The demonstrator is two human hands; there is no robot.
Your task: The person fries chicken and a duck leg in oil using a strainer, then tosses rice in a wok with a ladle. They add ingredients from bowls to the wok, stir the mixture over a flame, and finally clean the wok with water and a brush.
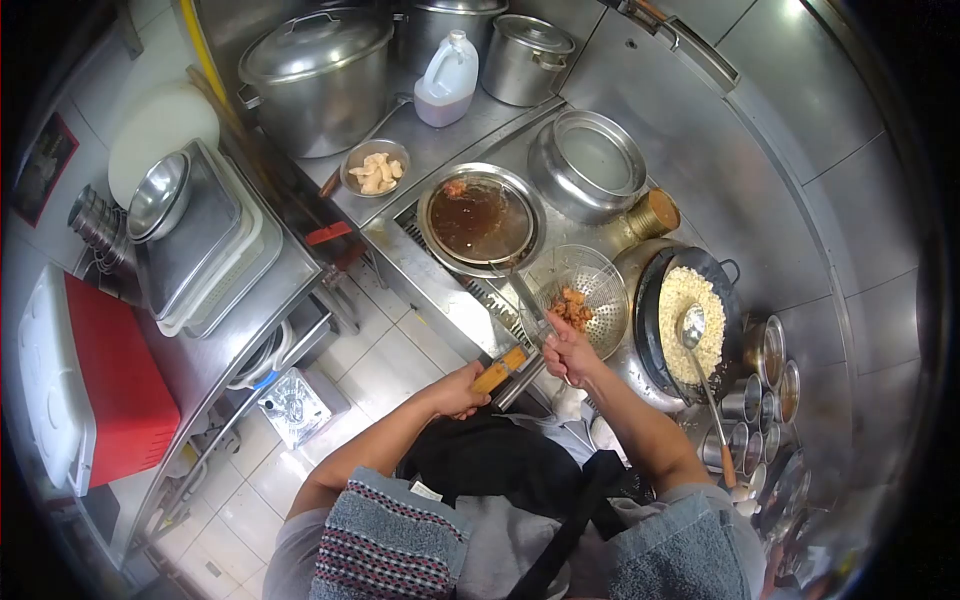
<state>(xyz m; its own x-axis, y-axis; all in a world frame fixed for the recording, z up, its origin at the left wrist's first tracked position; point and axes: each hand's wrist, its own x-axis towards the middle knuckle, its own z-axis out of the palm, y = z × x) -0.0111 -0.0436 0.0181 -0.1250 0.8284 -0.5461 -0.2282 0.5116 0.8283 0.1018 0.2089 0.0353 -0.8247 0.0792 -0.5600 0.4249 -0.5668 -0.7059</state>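
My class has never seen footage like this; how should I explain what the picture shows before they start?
There is no machine here: a person works with two bare hands. The single picture comes from a camera worn on the head, looking forward and down.

The left hand grips a yellowish-brown wooden handle. The right hand is curled beside a round, perforated metal strainer containing browned food pieces; what it grips, if anything, is unclear.

On the steel cooking range sits a round metal pan with dark brown liquid; farther back stands a pale plastic jug. At the picture's right, a round black wok holds pale yellow, crumbly food, with a metal ladle resting in it.
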